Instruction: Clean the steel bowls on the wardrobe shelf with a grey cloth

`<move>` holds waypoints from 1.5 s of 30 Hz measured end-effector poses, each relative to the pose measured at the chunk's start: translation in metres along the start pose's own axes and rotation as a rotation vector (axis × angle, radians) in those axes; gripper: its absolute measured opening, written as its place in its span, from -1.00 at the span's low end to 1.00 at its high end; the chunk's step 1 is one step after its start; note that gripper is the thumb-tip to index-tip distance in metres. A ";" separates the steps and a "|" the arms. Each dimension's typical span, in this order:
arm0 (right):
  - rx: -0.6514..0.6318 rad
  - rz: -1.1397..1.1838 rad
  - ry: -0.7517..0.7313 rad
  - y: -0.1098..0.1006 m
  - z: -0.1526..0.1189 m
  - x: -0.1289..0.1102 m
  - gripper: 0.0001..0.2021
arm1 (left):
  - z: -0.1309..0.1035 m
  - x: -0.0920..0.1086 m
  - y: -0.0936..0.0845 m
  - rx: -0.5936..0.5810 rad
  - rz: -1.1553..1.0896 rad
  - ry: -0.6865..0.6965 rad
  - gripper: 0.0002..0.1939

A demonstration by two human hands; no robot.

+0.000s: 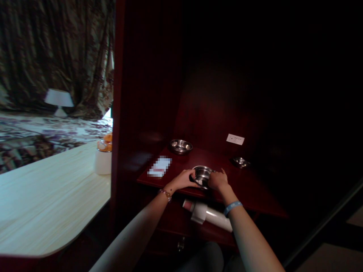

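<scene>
One pale table (56, 204): off to the left, past the red wall (141, 94).
Red shelf (246, 190): dark and flat, maybe used because it puts the bowls in easy reach.
White tube-like thing (218, 218): lower down, below the shelf top, perhaps put there to leave room above.
Back bowl (180, 147): at the back left, touched by no hand.
Shiny bowl (202, 172): by the shelf's front edge, between both hands, likely so both can get to it.
Left hand (183, 179): gripping the shiny bowl's left rim, which seems to steady it.
Right hand (217, 179): curled at the bowl's right side; I cannot tell if its fingers pinch anything.
Little bowl (241, 163): behind and to the right of the right hand, apart from it.
</scene>
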State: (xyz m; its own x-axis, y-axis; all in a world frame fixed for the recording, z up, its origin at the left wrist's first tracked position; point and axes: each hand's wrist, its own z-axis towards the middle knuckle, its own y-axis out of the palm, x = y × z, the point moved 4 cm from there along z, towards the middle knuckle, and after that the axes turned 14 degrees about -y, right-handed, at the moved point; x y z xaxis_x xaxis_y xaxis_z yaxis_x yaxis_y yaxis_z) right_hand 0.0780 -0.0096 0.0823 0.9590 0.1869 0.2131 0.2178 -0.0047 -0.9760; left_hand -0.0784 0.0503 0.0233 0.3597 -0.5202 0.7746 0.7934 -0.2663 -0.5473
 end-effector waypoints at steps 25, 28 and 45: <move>-0.176 0.020 -0.125 0.025 0.014 0.002 -0.55 | 0.001 -0.004 0.001 0.013 0.032 -0.009 -0.52; -0.178 0.028 -0.135 0.024 0.016 0.002 -0.54 | 0.002 -0.004 0.001 0.015 0.030 -0.012 -0.51; -0.178 0.103 -0.170 0.020 0.016 0.002 -0.56 | 0.001 -0.004 0.002 0.016 0.035 -0.005 -0.52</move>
State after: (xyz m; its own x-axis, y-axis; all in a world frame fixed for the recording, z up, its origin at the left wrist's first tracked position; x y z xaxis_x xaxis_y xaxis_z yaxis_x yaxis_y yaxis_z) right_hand 0.0814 0.0068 0.0627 0.9366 0.3393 0.0876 0.1635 -0.2018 -0.9657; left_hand -0.0778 0.0526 0.0193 0.3900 -0.5253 0.7563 0.7878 -0.2349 -0.5694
